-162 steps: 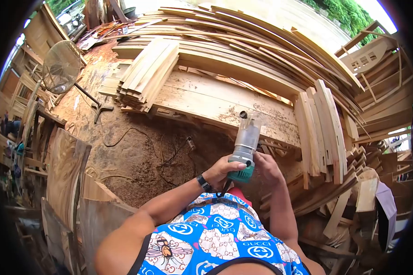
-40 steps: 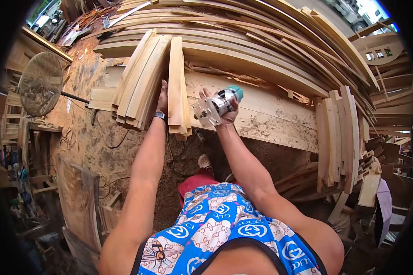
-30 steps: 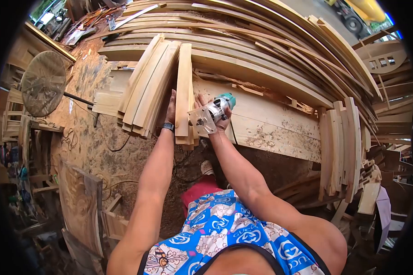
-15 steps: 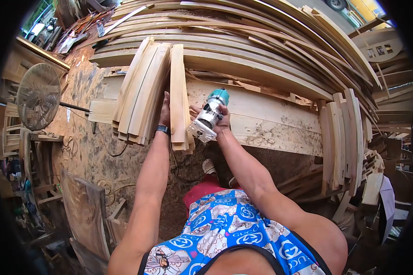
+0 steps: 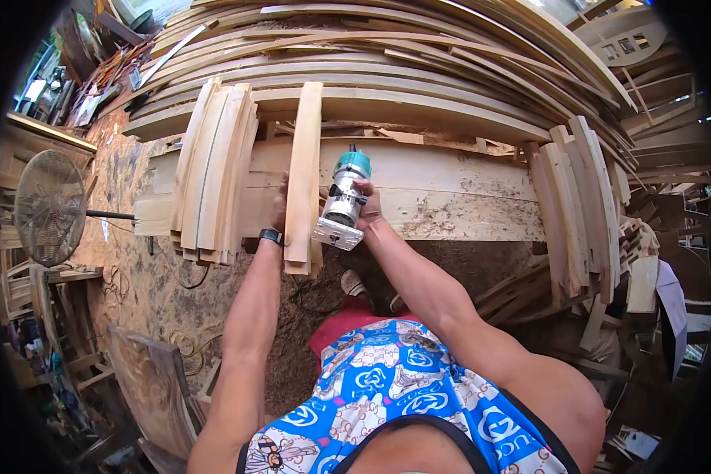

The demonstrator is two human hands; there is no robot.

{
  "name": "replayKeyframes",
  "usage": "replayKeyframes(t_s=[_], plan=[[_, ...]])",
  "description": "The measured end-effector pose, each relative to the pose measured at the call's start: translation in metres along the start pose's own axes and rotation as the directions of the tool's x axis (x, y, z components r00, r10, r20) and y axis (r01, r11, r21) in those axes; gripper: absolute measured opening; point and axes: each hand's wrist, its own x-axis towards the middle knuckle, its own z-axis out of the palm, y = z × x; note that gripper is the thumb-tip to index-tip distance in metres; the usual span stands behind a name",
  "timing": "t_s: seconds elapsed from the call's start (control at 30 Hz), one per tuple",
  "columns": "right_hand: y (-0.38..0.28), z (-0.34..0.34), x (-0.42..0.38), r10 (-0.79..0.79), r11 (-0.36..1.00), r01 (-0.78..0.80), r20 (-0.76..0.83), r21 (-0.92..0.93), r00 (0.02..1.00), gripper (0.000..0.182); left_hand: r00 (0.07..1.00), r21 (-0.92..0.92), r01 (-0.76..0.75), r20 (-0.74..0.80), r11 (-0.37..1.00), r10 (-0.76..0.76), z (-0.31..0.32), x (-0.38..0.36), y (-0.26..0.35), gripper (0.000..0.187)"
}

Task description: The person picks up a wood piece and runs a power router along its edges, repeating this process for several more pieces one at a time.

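A teal and silver handheld router point(image 5: 344, 197) is in my right hand point(image 5: 368, 207), its clear base plate tilted toward me. My fingers wrap round its metal body. Just left of it, a pair of pale wooden strips point(image 5: 303, 174) stands across the workbench. My left hand point(image 5: 280, 207), with a dark watch on the wrist, is against the left side of these strips, its fingers largely hidden. Further left, several similar strips point(image 5: 215, 170) sit side by side in a group, apart from my left hand.
Beneath the strips lies a wide plank bench point(image 5: 450, 207) scattered with shavings. Long boards point(image 5: 419, 107) are stacked behind it. More strips point(image 5: 565, 213) stand at its right end. A round fan point(image 5: 51, 207) is at the left, and a cable crosses the floor.
The gap between the left group of strips and the pair beside my left hand has widened. The router has turned more upright, still in my right hand. The whole view has shifted slightly.
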Motion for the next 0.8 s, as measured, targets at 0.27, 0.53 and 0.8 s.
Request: replayKeyframes(t_s=[0.27, 0.53, 0.8], plan=[[-0.070, -0.031, -0.089, -0.175, 0.983, 0.172, -0.045, -0.070, 0.984, 0.052, 0.951, 0.062, 0.291, 0.086, 0.955, -0.296, 0.082, 0.033, -0.073, 0.092], [-0.132, -0.038, -0.150, -0.284, 0.952, 0.280, -0.016, -0.121, 0.959, 0.050, 0.930, 0.194, 0.331, 0.099, 0.923, -0.354, 0.144, 0.072, -0.135, 0.065], [-0.176, -0.037, -0.168, -0.189, 0.963, 0.163, -0.107, -0.216, 0.976, 0.044, 0.937, 0.067, 0.335, 0.083, 0.940, -0.340, 0.175, 0.076, -0.164, 0.061]])
